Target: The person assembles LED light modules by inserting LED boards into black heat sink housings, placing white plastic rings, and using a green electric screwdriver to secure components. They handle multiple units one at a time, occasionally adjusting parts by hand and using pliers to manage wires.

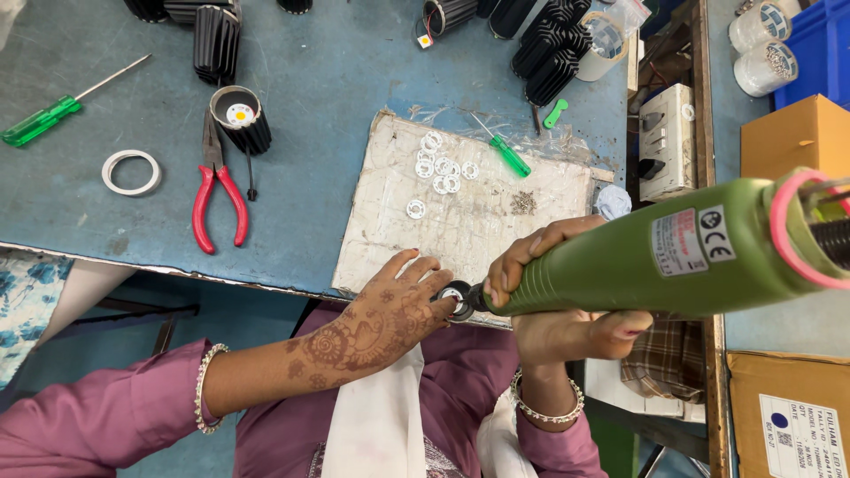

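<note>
Head view | left hand (390,305) pinches round black housing (458,301) | right hand (540,292) grips smooth green driver (655,261)

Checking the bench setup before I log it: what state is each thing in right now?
left hand: holding the small black round part at the bench edge
right hand: gripping the green electric screwdriver, tip on the part
red pliers: lying flat, jaws shut
green screwdriver: lying unused
white rings: loose on the white board
open black housing: lying on its side
</note>
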